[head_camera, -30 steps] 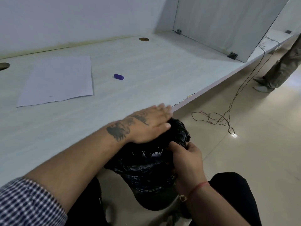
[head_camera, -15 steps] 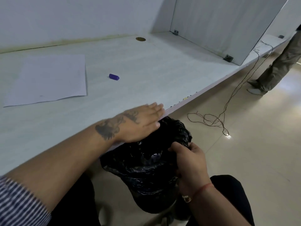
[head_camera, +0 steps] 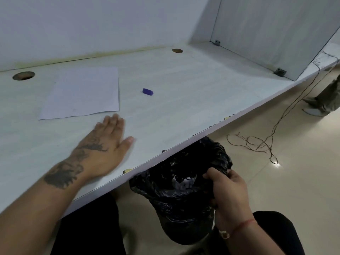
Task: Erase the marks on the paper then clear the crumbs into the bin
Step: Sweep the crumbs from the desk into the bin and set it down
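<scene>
**Left palm flat on desk, right hand gripping bin liner**

Left hand [head_camera: 105,148] lies palm-down on the desk [head_camera: 184,107], fingers straight and together, thumb spread out to the right. It holds nothing; fingertips sit just near of the paper's near edge, not touching it. The hand is blurred. Tattoos on its back and on the wrist.

Right hand [head_camera: 227,188] has its fingers curled round the right side of the bin's crinkled liner, pinching the black plastic at the rim. A red thread is on that wrist.

One bin [head_camera: 181,192]: round, dark, lined with a glossy, wrinkled black bag, held below the desk's near edge, partly tucked under it. Something pale shows inside; cannot tell what.

One paper [head_camera: 82,92]: a flat white rectangular sheet, far left of the bin and just beyond the left hand. A faint speck shows near its near edge. One eraser [head_camera: 147,92]: a small blue-purple block, right of the paper and apart from it.

The desk is pale, matte, with a faint wood grain. Two round cable holes [head_camera: 23,75] along its far side. One tangled thin wire [head_camera: 257,144] on the glossy tiled floor, right.
</scene>
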